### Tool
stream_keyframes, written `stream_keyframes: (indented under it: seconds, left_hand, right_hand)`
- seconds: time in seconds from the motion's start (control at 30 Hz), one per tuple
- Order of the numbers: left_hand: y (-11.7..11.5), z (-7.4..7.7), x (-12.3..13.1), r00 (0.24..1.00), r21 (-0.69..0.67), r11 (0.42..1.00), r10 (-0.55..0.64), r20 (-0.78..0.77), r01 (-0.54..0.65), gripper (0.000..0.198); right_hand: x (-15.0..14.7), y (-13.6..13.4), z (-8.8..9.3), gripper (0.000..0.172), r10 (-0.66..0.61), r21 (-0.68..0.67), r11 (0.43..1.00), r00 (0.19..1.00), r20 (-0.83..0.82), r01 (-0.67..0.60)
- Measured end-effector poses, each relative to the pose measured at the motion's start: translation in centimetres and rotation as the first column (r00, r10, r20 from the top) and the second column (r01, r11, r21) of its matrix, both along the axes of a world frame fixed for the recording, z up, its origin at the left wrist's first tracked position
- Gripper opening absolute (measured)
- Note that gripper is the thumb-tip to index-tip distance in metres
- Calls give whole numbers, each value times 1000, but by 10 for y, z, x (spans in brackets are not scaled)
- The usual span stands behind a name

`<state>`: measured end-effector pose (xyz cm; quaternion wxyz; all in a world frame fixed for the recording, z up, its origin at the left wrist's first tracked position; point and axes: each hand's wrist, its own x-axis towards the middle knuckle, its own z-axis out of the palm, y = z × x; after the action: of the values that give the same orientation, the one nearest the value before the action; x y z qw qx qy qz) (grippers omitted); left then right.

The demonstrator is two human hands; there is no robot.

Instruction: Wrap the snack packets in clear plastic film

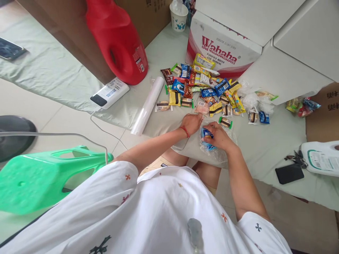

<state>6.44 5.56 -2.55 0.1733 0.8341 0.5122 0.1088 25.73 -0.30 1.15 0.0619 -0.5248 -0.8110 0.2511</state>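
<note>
My left hand [192, 124], with a red cord at the wrist, has its fingers pinched together at the upper edge of a clear plastic bag [212, 151]. Just beyond those fingertips lies a pale pink snack packet [202, 108]. My right hand [217, 135] curls over a blue snack packet [206, 133] at the bag, its fingers partly covering it. Ahead of both hands spreads a pile of small wrapped snacks [212, 92] in yellow, blue, brown and green wrappers. A green-ended sandwich biscuit packet [225, 122] sits near my right hand.
A clear film roll [148, 106], a white power bank [109, 92] and a red jug [119, 46] are to the left. Behind the snacks stands a Wahaha carton [222, 49]. Crumpled plastic bags [250, 95], a black wallet-like item [289, 173] and a white bottle [321, 158] are rightward.
</note>
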Motion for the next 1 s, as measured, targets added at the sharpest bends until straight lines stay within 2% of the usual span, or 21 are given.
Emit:
stream_keyframes:
  seconds: [0.07, 0.23, 0.3, 0.4, 0.5, 0.57, 0.6, 0.67, 0.7, 0.77, 0.8, 0.87, 0.93, 1.0]
  left_hand:
    - [0, 0, 0, 1000, 5, 1000, 3, -7, -3, 40]
    - [0, 0, 0, 1000, 5, 1000, 13, -4, -13, 40]
    - [0, 0, -1, 1000, 4, 1000, 16, -1, -15, 41]
    - [0, 1, -1, 1000, 3, 1000, 22, 10, -22, 42]
    - [0, 3, 0, 999, -15, 999, 30, 19, -30, 41]
    - [0, 4, 0, 999, -33, 999, 35, 22, -35, 40]
    - [0, 4, 0, 999, -40, 998, 40, 23, -39, 40]
    - [0, 5, 0, 998, -50, 997, 61, 24, -60, 41]
    - [0, 5, 0, 997, -55, 996, 75, 24, -74, 41]
    - [-1, 4, 0, 994, -69, 992, 108, 29, -106, 42]
    - [-1, 4, 0, 992, -77, 990, 121, 36, -118, 42]
    - [-1, 5, -1, 989, -92, 987, 136, 54, -131, 43]
    - [-1, 6, 0, 988, -102, 986, 140, 63, -133, 43]
    - [-2, 7, 3, 990, -108, 987, 128, 58, -122, 43]
  right_hand:
    - [-2, -2, -3, 58, -43, 17, 999, 999, 10, 43]
    - [-8, -5, -8, 47, -105, 30, 994, 994, -5, 105]
    - [-8, -9, -4, 41, -112, 64, 991, 993, -34, 114]
    - [-7, -24, 11, 36, -207, 193, 955, 973, -102, 223]
    - [-17, -52, 26, 54, -260, 290, 917, 962, -85, 274]
    - [-29, -73, 27, 73, -253, 318, 918, 967, 13, 236]
    - [-35, -83, 24, 75, -265, 324, 917, 963, 59, 232]
    - [-43, -97, 14, 57, -324, 316, 905, 943, 74, 286]
    - [-44, -102, 7, 46, -368, 304, 889, 929, 27, 343]
    - [-41, -108, -5, 38, -485, 244, 826, 861, -150, 508]
    - [-38, -111, -10, 38, -552, 181, 780, 795, -251, 599]
    - [-33, -117, -16, 40, -682, 17, 662, 612, -401, 749]
    - [-30, -125, -18, 43, -772, -99, 543, 450, -449, 834]
    - [-29, -132, -18, 42, -823, -90, 458, 383, -419, 885]
